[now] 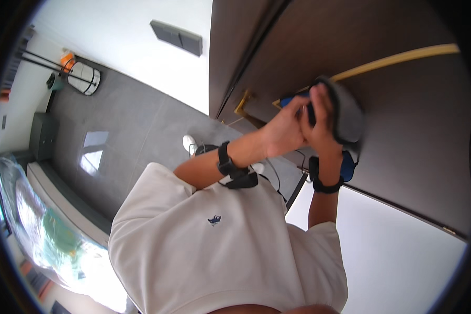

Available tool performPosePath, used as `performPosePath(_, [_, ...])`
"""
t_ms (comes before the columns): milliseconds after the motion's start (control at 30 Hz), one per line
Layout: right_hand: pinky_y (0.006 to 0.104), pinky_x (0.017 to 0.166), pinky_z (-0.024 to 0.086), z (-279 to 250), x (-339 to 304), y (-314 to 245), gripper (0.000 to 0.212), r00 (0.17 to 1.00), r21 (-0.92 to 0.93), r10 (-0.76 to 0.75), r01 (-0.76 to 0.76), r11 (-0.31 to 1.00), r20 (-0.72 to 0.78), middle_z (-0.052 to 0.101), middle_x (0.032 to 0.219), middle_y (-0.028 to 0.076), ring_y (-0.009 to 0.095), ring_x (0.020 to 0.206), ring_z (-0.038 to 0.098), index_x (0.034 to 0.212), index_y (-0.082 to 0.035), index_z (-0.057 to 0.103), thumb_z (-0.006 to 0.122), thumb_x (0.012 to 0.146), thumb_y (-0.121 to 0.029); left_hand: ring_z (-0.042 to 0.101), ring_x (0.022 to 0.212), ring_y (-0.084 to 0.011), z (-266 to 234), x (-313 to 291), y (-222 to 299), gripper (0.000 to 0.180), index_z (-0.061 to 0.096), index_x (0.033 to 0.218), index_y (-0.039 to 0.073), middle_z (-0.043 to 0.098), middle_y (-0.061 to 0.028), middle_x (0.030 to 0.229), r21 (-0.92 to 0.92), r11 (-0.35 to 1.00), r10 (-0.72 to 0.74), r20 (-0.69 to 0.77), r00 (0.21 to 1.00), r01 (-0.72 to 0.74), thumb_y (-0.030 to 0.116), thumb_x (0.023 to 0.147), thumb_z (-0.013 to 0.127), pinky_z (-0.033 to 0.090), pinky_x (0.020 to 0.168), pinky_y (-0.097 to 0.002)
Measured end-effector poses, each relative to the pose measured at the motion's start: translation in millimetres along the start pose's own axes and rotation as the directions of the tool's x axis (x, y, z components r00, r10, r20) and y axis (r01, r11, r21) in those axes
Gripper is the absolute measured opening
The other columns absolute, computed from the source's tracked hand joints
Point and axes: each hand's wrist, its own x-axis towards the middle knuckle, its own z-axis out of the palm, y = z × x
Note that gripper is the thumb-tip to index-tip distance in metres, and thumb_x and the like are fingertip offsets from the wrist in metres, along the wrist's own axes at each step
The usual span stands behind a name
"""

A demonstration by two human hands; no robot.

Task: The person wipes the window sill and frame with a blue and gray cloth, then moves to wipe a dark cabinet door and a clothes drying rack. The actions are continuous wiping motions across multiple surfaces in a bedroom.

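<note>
Both my hands are raised together against a dark brown door (403,131). My right hand (322,120) grips a grey cloth (349,118) and presses it on the door just below a long gold strip handle (403,57). My left hand (282,131) lies against the right one, its fingers closed on a blue thing (289,99) at the cloth's edge. More blue (349,166) shows below my right wrist; what it is I cannot tell. Each wrist wears a black band. My white shirt fills the lower middle.
A gold fitting (243,103) sits at the door's edge. A white wall with a grey switch plate (178,36) is beside the door. On the grey tiled floor (125,120) are a white shoe (189,142), a dark cabinet (42,135) and a wire-framed lantern (85,78).
</note>
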Motion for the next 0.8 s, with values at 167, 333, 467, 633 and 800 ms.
performPosePath(167, [0.0375,0.092,0.055,14.1,-37.6,-7.9,0.051,0.952,0.0,0.105,-0.109,0.994,0.289,0.071,0.121,0.004,0.026,0.104,0.069,0.134,-0.031,0.068,0.074,0.087,-0.012,0.053,0.132,-0.0226,-52.4,21.7,-34.1,0.051,0.052,0.141,0.015,0.055,-0.0026,0.145,0.177,0.978,0.113,-0.007,0.994,-0.11,0.049,0.107,0.035,0.039,0.112,-0.0421])
performPosePath(333, [0.0394,0.093,0.055,12.6,-60.2,-14.5,0.05,0.916,-0.167,0.135,-0.075,0.983,0.379,0.072,0.119,0.003,0.029,0.102,0.07,0.133,-0.027,0.068,0.071,0.088,-0.008,0.052,0.132,-0.0246,-71.2,30.2,-37.7,0.048,0.05,0.142,0.011,0.054,-0.0062,0.145,0.341,0.938,0.143,-0.196,0.97,-0.069,0.043,0.109,0.033,0.041,0.111,-0.0436])
performPosePath(467, [0.0398,0.093,0.055,6.4,-49.9,-10.0,0.051,0.981,-0.049,0.141,-0.136,0.99,0.131,0.07,0.129,0.003,0.03,0.107,0.069,0.137,-0.019,0.064,0.067,0.088,-0.004,0.05,0.132,-0.0299,-66.9,15.9,-12.2,0.044,0.051,0.137,0.009,0.055,-0.0145,0.141,0.194,0.98,0.065,-0.066,0.996,-0.051,0.036,0.109,0.03,0.037,0.112,-0.0479])
performPosePath(633, [0.0422,0.098,0.052,6.2,-40.6,-18.1,0.057,0.969,0.009,0.095,-0.099,0.995,0.227,0.064,0.137,0.005,0.029,0.113,0.066,0.141,-0.019,0.06,0.066,0.086,-0.007,0.046,0.136,-0.0282,-69.3,5.2,-12.8,0.049,0.052,0.139,0.005,0.053,-0.0142,0.145,0.063,0.994,0.101,-0.104,0.989,-0.095,0.036,0.108,0.03,0.033,0.115,-0.0381])
performPosePath(800, [0.0468,0.104,0.047,-7.4,-52.3,-18.0,0.057,0.989,0.082,0.137,-0.142,0.987,0.056,0.058,0.145,0.013,0.036,0.127,0.059,0.143,-0.012,0.056,0.065,0.087,-0.008,0.064,0.105,-0.0271,-34.3,-18.0,-11.0,0.03,0.064,0.116,0.001,0.066,-0.0168,0.119,0.997,0.054,0.826,-0.07,0.56,0.045,0.025,0.103,0.05,0.051,0.086,-0.0356])
